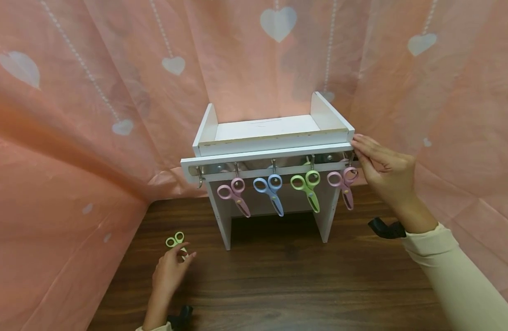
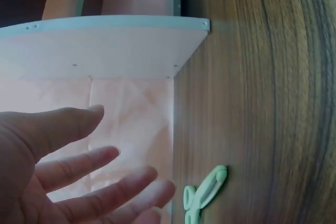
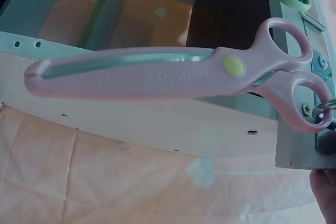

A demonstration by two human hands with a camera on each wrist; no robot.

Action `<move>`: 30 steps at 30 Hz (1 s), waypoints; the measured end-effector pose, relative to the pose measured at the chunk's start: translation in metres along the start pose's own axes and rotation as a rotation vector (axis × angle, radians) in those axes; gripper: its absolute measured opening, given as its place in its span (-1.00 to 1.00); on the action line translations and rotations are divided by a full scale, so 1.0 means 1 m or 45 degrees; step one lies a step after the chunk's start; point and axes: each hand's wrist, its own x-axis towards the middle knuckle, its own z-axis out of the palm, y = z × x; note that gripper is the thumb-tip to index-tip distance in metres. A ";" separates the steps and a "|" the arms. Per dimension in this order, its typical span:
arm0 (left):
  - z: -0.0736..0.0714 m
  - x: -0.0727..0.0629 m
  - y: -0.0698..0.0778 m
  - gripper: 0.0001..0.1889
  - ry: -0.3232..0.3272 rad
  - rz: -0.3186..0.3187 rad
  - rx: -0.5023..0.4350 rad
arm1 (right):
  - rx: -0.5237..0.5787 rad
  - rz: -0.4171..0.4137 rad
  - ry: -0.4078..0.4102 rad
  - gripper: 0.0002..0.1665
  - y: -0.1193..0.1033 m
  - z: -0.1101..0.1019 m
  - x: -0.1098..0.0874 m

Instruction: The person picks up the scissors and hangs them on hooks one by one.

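Observation:
Green scissors (image 1: 178, 236) lie on the wooden table at the left, beside my left hand (image 1: 168, 271). In the left wrist view, that hand's fingers (image 2: 100, 198) are spread and loosely bent, apart from the scissors (image 2: 210, 190). My right hand (image 1: 388, 172) grips the right end of a white hook rail (image 1: 254, 154), with a fingertip showing in the right wrist view. From the rail's hooks hang pink scissors (image 1: 240, 202), blue scissors (image 1: 274, 197), green scissors (image 1: 309, 189) and another pink pair (image 3: 157, 74) nearest the right hand. The leftmost hook (image 1: 200, 178) is bare.
Behind the rail stands a white shelf unit (image 1: 328, 110) with a tray-like top and side panels resting on the table (image 1: 287, 285). A pink curtain (image 1: 245, 55) with white hearts surrounds the back and sides.

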 end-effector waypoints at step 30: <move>0.020 0.021 -0.041 -0.71 -0.091 -0.041 0.131 | -0.051 -0.023 -0.018 -0.65 0.021 0.000 -0.009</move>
